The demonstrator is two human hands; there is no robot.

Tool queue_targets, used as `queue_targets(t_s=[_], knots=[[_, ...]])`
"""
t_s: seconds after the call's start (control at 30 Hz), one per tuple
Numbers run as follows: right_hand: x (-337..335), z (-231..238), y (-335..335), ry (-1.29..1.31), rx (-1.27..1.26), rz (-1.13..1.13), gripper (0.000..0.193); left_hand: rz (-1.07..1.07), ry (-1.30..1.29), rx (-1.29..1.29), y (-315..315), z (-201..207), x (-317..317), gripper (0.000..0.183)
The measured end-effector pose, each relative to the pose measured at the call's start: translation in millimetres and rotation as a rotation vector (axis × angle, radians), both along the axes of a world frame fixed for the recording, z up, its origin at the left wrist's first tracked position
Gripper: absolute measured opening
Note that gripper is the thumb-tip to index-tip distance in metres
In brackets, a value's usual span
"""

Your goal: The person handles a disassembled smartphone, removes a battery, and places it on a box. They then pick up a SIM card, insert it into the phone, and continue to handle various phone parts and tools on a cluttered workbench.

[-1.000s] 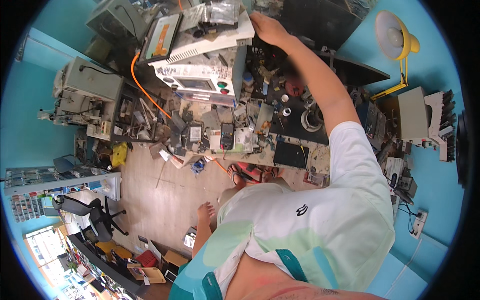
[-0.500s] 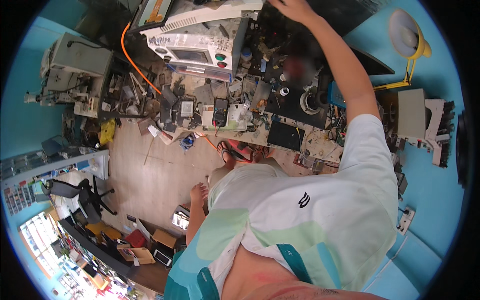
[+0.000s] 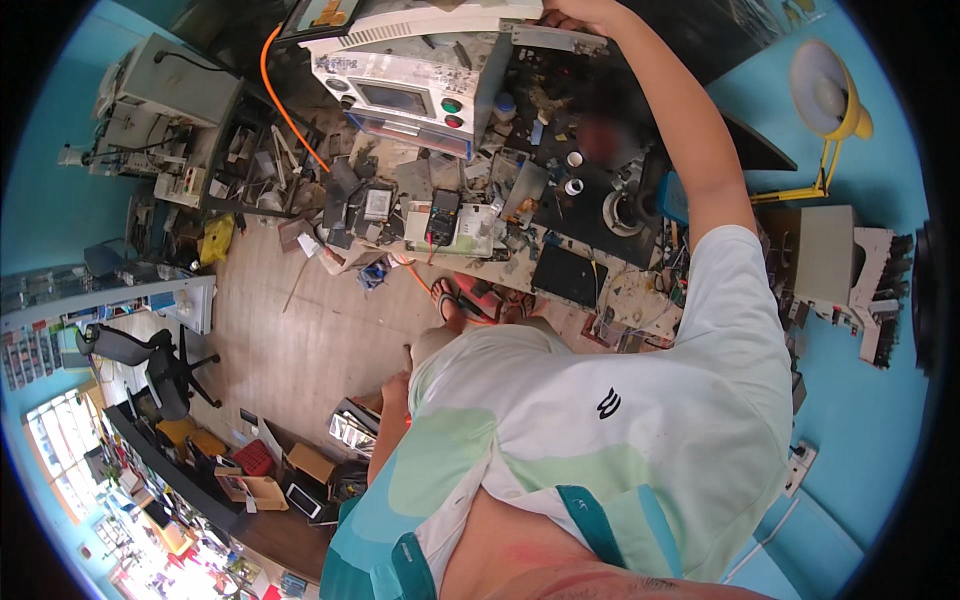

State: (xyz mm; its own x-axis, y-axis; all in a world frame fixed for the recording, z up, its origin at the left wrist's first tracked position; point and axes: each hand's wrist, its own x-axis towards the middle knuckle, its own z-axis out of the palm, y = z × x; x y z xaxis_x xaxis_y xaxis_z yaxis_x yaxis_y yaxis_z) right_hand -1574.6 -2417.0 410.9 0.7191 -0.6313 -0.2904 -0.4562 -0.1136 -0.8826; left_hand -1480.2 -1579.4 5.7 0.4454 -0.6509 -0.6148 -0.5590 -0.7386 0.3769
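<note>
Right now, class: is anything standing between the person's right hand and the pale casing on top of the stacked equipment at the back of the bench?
Nothing visible. The right hand already rests on the pale casing above the grey machine. The left hand is not seen clearly.

Daylight is flooding in thru the window (image 3: 60,440), w/ glare blowing out the lower-left corner. Pic is staying bright & sharp mid-frame. Away from the window, fisheye is bending edges hard; a black rim is vignetting everything.
</note>
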Motion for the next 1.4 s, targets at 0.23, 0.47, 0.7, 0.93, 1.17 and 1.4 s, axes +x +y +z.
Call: queue_targets(t_s=[0.23,0.47,0.7,0.93,1.17,1.4], knots=[[11.2,-24.5,-13.9,-0.117,0.101,-0.079,0.019,1.290,0.632,-0.127,-25.8,10.2,-13.2,0.024],[15.1,-40.4,-38.7,-0.143,0.038,-0.119,0.019,0.419,0.243,-0.212,7.7,-12.4,-15.0,0.023],[29.8,1.3,20.2,-0.217,0.016,-0.156,0.017,0.705,0.316,-0.234,21.0,-29.5,-16.3,0.019],[2.5,9.3,1.3,-0.048,-0.047,-0.136,0.012,0.885,0.430,-0.283,3.4,-27.4,-22.7,0.028],[-23.9,6.6,-6.2,-0.073,0.135,-0.170,0.015,0.400,0.133,-0.087,21.3,-44.5,-30.5,0.029],[-7.2,-15.8,-27.4,-0.048,0.156,-0.186,0.018,0.530,0.214,-0.206,25.4,-31.2,-27.8,0.027]])
